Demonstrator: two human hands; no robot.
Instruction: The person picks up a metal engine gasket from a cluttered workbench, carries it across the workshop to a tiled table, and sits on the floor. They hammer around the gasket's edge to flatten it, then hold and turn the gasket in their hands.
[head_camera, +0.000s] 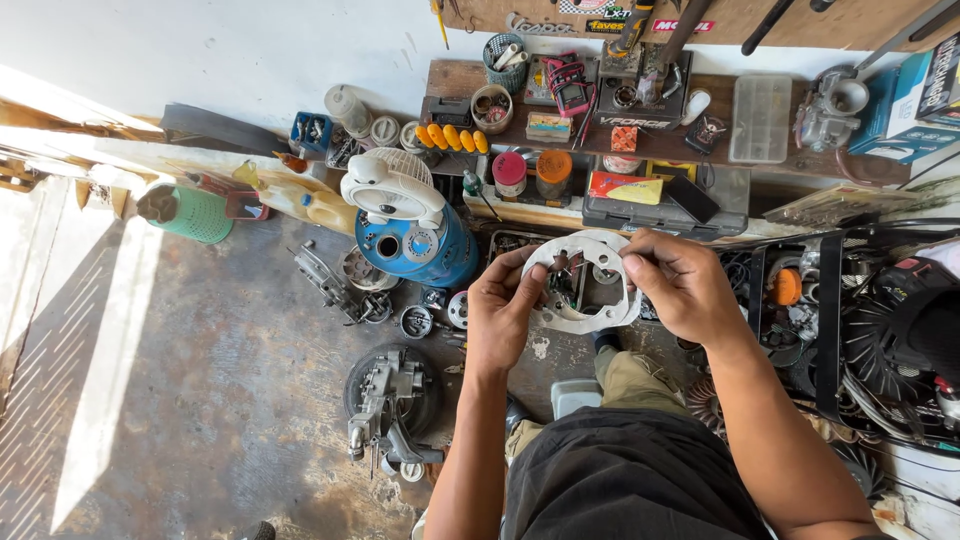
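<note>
I hold the round grey metal plate with wiring at its centre (583, 282) up over the concrete floor (200, 380), left hand (503, 312) clamped on its rim, right hand (680, 285) pinching what seems a small part; a slip could drop it.

- I am seeing my left hand (503, 312) and right hand (678, 285) gripping opposite edges of a ring-shaped plate (583, 282), raised between them above my knees.
- A small fan (392, 188) is sitting on a gas cylinder (420, 250), just left of the plate.
- An engine part (385, 400) is lying on the floor (190, 380), below and left of my left hand.
- A shelf (680, 135) is running along the wall behind both hands.
- A crate (790, 300) of parts is standing right of my right hand.
</note>
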